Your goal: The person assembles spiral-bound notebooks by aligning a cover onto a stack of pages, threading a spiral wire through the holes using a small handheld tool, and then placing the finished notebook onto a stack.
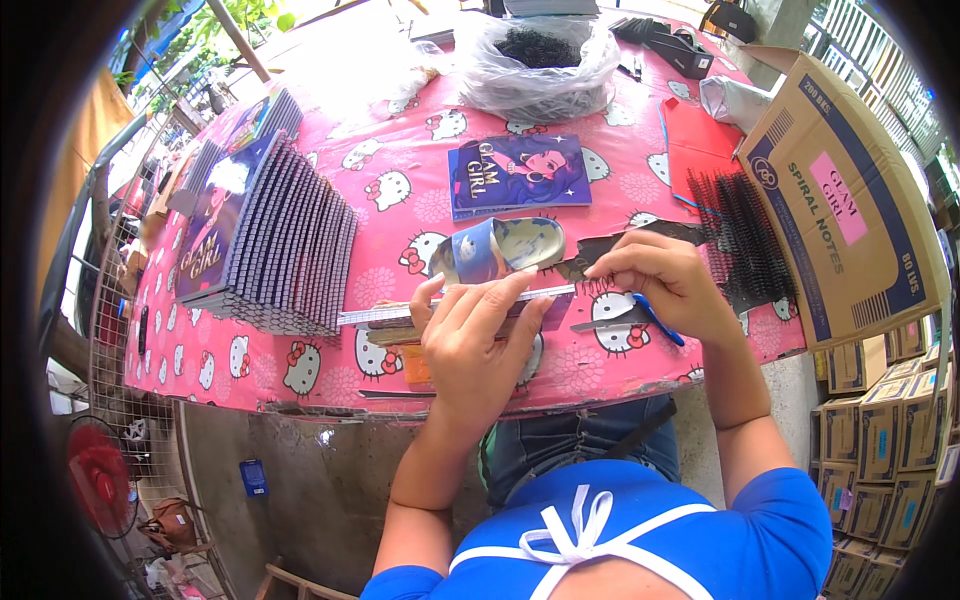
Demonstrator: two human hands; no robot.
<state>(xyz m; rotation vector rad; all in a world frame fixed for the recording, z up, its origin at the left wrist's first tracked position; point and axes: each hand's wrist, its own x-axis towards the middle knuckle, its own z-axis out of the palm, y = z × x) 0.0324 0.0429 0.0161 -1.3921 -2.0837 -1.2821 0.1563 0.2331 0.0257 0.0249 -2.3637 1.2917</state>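
My left hand point(472, 340) grips the edge of an opened notebook point(500, 250), whose blue cover curls upward above its page stack edge point(400, 314). My right hand point(662, 280) pinches a black spiral binding comb point(620, 248) at the notebook's right side. Under that hand lies a tool with a blue handle point(655, 322). Beyond the held one, a closed purple-blue notebook point(518, 176) lies flat. Both hands work over a table with a pink cartoon-cat cloth point(400, 170).
A slanted stack of several bound notebooks point(270, 240) fills the left side. Loose black combs point(745, 240) lie to the right, next to an open cardboard box point(850, 200). A clear bag of black combs point(540, 60) sits at the back. Small cartons point(890, 430) are stacked at lower right.
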